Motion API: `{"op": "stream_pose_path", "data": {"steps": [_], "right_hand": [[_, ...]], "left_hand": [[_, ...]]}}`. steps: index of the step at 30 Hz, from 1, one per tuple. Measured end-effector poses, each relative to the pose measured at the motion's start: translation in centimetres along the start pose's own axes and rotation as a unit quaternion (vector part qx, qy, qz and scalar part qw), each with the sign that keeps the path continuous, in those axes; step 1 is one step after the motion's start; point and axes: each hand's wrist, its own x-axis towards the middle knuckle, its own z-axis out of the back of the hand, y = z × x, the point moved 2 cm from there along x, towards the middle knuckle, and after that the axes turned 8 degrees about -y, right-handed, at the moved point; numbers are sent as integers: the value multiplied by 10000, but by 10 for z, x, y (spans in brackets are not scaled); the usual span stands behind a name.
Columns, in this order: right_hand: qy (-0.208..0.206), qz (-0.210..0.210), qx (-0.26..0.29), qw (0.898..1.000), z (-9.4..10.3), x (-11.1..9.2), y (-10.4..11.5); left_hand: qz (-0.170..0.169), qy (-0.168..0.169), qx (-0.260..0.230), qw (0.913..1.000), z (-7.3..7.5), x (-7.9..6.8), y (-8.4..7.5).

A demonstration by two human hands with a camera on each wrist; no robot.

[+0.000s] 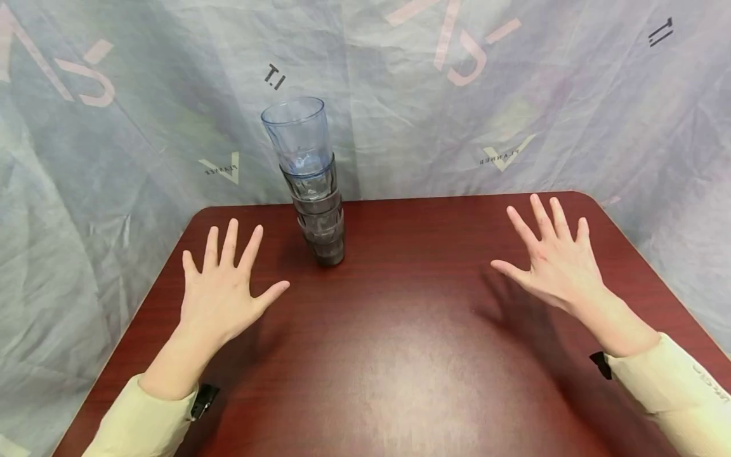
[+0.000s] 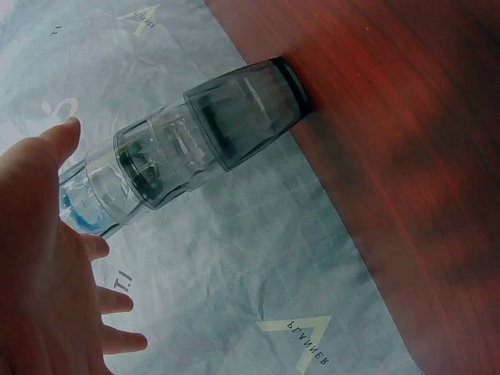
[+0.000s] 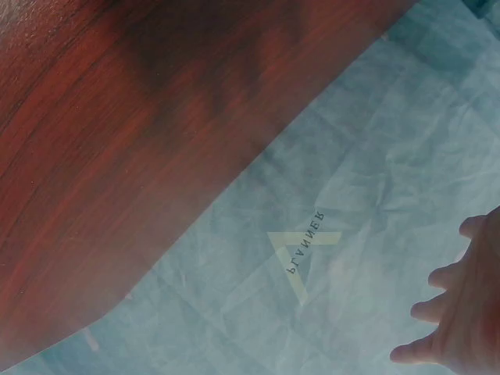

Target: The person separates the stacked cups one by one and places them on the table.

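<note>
A tall stack of nested clear tumblers (image 1: 320, 212) stands on the table's far left part, leaning slightly left in the head view. The top one is a blue-tinted tumbler (image 1: 297, 136); those under it are smoky grey. My left hand (image 1: 219, 295) hovers over the table left of the stack, fingers spread and straight, holding nothing. In the left wrist view the grey bottom tumbler (image 2: 250, 109) shows large, and the thumb overlaps the stack's top end. On the right side, my right hand (image 1: 556, 266) is held above the table, fingers spread, with nothing in it.
The dark red wooden table (image 1: 400, 330) has rounded far corners. Behind it and at both sides hangs a wrinkled grey-blue cloth (image 1: 411, 127) with printed letters. Both forearms wear cream sleeves (image 1: 145, 412), with a black strap piece at each wrist.
</note>
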Motion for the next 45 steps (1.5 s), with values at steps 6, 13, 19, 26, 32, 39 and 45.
{"op": "stream_pose_path", "data": {"steps": [6,13,19,26,32,39,45], "right_hand": [[-17,22,-72,10000,3,4,1],[-123,122,-108,9998,8,8,6],[-173,257,-221,9993,13,19,14],[-266,415,-252,9985,21,39,25],[-334,536,-187,9978,26,57,36],[-284,651,-161,9973,32,81,51],[-227,717,-91,9971,34,104,69]], "left_hand": [[85,53,10,9999,2,0,1],[37,-28,35,10000,3,3,2],[42,-51,-8,10000,3,4,3],[86,-57,-43,9999,3,8,7],[183,-66,-162,9997,-3,9,10],[291,17,-268,9992,-11,17,14],[413,266,-316,9983,-22,30,15]]}}
